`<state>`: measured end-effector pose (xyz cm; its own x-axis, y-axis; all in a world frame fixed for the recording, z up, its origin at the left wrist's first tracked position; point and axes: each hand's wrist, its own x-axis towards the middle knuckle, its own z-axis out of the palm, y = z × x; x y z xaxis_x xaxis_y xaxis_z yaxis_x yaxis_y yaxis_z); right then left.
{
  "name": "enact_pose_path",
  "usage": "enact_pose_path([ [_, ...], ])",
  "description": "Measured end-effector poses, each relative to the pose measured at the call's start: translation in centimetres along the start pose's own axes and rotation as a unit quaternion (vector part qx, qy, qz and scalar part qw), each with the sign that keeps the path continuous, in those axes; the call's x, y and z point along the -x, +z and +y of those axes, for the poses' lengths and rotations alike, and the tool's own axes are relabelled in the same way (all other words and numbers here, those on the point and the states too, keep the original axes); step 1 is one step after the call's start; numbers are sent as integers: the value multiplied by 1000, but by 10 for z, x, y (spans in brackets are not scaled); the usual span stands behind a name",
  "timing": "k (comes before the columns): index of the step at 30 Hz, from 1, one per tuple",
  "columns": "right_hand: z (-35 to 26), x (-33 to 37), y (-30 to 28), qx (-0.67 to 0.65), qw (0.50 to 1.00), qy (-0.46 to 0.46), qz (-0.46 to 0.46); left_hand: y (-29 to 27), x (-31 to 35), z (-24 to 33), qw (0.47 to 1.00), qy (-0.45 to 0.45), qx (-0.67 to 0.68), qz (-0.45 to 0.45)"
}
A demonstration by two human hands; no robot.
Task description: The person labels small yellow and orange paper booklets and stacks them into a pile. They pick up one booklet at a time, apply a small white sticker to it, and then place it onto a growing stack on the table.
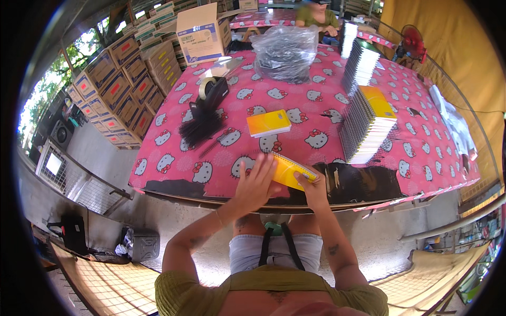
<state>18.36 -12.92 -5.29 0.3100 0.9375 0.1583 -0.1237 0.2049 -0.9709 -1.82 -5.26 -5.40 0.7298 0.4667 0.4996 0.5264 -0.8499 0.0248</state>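
At the near edge of the table is a yellow spiral-bound notebook [285,171], tilted, with its coil along the far long side. My right hand [312,188] grips its right end, thumb on the cover. Against its left end rests my left hand [256,181], the fingers stretched out and spread near the coil. Just beyond lies a small yellow pad of notebook pages or covers [269,123], without a visible coil. To the right stands a tall stack of yellow spiral notebooks [367,126], coils facing left.
A heap of black coils [201,128] lies beside a tape dispenser [211,94]. Farther back are a plastic-wrapped bundle [285,52], more notebook stacks [360,66] and an open carton [200,40]. Stacked boxes [113,89] stand at left; another person [320,20] sits across.
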Motion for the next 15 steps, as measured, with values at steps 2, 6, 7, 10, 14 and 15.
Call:
enact_pose_path([
  [2,2,0,1,-2,1000,0,4,3,-4,-3,1000,-3,7,3],
  [6,-11,8,6,-25,999,4,-20,-23,-45,-6,999,-24,-45,11],
  [7,-17,11,8,-42,999,11,-5,-16,-24,3,1000,-10,-21,-9],
  [10,-21,6,9,-24,1000,-12,-14,-23,-34,4,999,2,-43,-1],
  [14,-13,8,11,-27,998,4,-48,-31,-56,0,998,5,-41,38],
  [15,-28,9,16,-44,998,28,-28,-23,-34,5,999,30,-11,8],
])
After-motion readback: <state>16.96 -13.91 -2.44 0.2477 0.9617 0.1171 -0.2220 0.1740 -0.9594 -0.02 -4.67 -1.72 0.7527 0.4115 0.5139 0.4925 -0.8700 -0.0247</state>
